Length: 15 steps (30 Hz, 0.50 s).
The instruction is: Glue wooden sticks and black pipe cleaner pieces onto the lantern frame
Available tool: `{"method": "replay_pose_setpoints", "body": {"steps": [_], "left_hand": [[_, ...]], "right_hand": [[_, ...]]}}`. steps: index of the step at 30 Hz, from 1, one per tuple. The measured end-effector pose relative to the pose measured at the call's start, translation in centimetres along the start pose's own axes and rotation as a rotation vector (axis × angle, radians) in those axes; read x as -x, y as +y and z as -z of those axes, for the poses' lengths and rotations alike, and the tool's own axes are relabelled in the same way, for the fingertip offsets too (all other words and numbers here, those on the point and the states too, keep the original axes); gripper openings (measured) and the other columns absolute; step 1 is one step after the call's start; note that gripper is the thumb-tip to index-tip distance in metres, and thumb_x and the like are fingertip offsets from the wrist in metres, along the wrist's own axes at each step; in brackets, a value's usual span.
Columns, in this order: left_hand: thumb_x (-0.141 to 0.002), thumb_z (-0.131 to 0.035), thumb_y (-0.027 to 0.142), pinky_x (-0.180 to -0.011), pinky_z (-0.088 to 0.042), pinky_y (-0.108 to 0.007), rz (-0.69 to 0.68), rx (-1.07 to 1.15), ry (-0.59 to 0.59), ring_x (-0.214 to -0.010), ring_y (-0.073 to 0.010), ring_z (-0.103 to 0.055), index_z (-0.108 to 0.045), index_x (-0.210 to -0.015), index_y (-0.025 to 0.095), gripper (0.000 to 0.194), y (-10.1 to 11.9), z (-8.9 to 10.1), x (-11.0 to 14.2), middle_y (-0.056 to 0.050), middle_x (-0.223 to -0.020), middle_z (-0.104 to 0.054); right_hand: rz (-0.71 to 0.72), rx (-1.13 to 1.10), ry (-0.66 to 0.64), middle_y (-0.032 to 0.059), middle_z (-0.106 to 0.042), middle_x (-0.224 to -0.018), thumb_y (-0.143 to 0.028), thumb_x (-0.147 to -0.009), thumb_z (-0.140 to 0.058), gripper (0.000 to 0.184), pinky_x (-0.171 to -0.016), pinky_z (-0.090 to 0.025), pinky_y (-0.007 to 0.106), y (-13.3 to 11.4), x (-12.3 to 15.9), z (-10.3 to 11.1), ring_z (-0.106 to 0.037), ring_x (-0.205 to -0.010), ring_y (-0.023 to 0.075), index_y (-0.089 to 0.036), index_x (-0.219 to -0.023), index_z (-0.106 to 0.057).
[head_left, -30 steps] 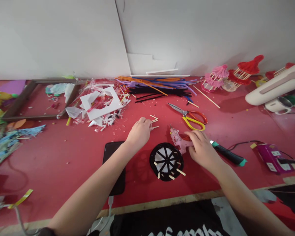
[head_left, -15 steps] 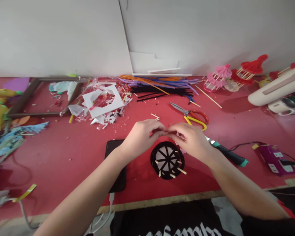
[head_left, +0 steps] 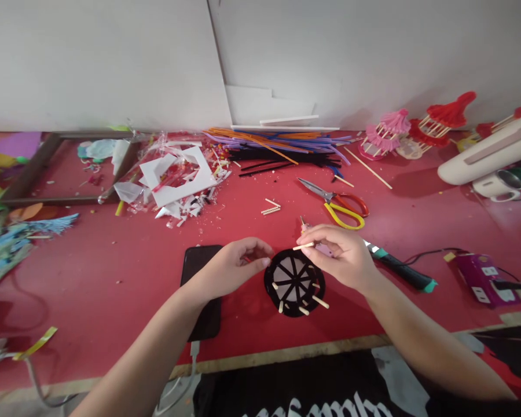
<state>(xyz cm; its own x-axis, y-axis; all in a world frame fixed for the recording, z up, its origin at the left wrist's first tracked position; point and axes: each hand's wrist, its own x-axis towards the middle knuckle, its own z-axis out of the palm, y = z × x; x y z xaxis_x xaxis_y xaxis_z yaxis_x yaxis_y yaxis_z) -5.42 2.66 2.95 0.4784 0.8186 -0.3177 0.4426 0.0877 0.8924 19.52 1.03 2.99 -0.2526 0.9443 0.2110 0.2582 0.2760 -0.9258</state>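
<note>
1. A short pale stick (head_left: 303,246) is in the right hand (head_left: 336,252), pinched between thumb and fingers; this grip is closed around one end, the other poking out leftward.
2. The stick's long axis runs side to side, almost level, its free end dipping slightly. It lies over the far rim of a black spoked disc (head_left: 296,282); whether the two touch, I cannot tell.
3. From the right grip, most of the disc lies toward the person and a little left. Several pale pegs (head_left: 304,311) stick up from it, mostly along its near side.
4. The left hand (head_left: 238,260) is at the disc's far-left edge, fingers curved and parted, its grip slack with nothing visible in it. The right hand is the nearer to the stick.
5. A pink glue gun (head_left: 304,229) lies partly hidden behind the right hand.
6. Beyond, on the red bench (head_left: 113,249), are loose sticks (head_left: 271,211) and scissors (head_left: 329,197).
</note>
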Motion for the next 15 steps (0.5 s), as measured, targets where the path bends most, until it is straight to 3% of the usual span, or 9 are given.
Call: {"method": "replay_pose_setpoints", "body": {"steps": [6,15], "left_hand": [[-0.088,-0.062,0.036,-0.072,-0.052,-0.029,-0.004,0.053,-0.044,-0.078,-0.0155,-0.063,-0.066,-0.092,0.019,0.018,-0.2,-0.9,-0.1,-0.002,-0.088,-0.071],[-0.087,-0.064,0.037,-0.079,-0.053,-0.032,-0.016,0.233,-0.088,-0.09,-0.0181,-0.066,-0.061,-0.098,0.017,0.022,-0.6,-1.4,0.1,-0.005,-0.096,-0.069]], "right_hand": [[0.091,0.024,-0.041,0.0028,-0.077,-0.089,-0.017,-0.088,-0.066,0.009,-0.078,-0.058,0.031,0.0,0.2,-1.1,-0.072,-0.082,0.0161,-0.023,-0.095,-0.069],[0.227,0.056,-0.202,0.002,-0.077,-0.091,-0.015,-0.089,-0.067,0.012,-0.081,-0.056,0.031,-0.2,-0.4,-0.8,-0.072,-0.084,0.0152,-0.023,-0.098,-0.068]]}}
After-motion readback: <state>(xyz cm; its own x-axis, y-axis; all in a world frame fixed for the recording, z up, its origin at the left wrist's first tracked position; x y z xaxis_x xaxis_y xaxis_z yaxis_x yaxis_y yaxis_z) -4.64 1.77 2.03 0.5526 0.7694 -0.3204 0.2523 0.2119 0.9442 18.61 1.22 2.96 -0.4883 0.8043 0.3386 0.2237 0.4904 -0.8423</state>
